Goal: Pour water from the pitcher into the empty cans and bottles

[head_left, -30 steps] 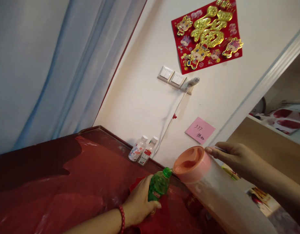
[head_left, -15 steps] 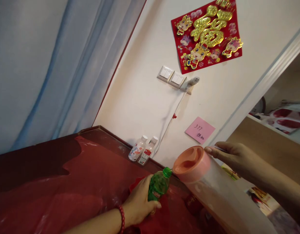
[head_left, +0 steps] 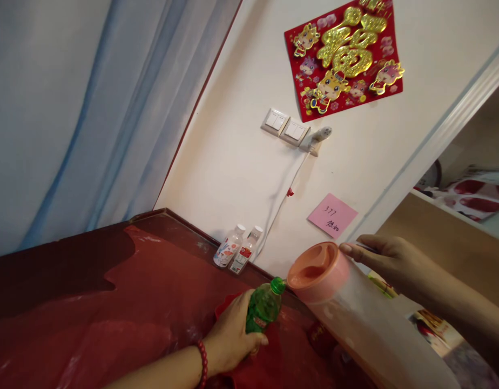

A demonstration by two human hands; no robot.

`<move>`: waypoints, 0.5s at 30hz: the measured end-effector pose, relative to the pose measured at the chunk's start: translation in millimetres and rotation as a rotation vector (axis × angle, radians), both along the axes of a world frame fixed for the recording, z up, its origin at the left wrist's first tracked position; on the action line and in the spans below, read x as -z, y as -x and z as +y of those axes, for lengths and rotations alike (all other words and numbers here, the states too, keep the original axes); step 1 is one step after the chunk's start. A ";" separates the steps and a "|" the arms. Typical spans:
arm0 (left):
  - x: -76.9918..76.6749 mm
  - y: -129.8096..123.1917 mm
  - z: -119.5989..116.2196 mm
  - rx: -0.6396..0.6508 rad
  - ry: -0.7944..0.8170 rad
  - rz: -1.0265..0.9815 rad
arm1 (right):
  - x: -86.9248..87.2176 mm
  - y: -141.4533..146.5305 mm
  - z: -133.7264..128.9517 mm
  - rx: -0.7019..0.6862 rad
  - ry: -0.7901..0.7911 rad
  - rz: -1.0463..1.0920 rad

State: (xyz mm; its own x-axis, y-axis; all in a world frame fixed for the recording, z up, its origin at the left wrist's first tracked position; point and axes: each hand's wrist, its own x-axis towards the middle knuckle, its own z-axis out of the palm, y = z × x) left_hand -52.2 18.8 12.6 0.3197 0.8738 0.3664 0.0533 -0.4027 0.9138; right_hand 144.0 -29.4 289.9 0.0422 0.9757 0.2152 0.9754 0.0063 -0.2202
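My left hand (head_left: 233,332), with a red bead bracelet (head_left: 203,363) at the wrist, is wrapped round a green plastic bottle (head_left: 264,307). The bottle tilts to the right, its uncapped-looking neck at the top. My right hand (head_left: 389,265) is closed at the handle side of a large translucent pitcher (head_left: 366,313), tipped toward the left. The pitcher's orange lid (head_left: 314,265) has its spout close against the bottle's mouth; whether the two touch I cannot tell. The handle is mostly hidden behind the pitcher.
Two small bottles, one with a printed label (head_left: 226,249) and one with a red-and-white label (head_left: 242,256), stand at the wall. A red can-like object (head_left: 321,339) lies under the pitcher. A white cord (head_left: 284,200) runs down from the socket. A blue curtain (head_left: 91,108) hangs left of the red-covered table (head_left: 112,324).
Almost nothing differs. Both hands, the green bottle and the pitcher keep their places and tilt.
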 end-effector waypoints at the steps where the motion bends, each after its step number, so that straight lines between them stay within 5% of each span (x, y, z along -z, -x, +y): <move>1: 0.2 -0.2 0.0 0.001 -0.002 -0.001 | -0.1 0.1 0.1 0.005 0.002 -0.001; 15: 1.2 0.2 -2.2 0.007 0.027 -0.002 | 3.1 -10.0 5.3 0.002 -0.012 0.004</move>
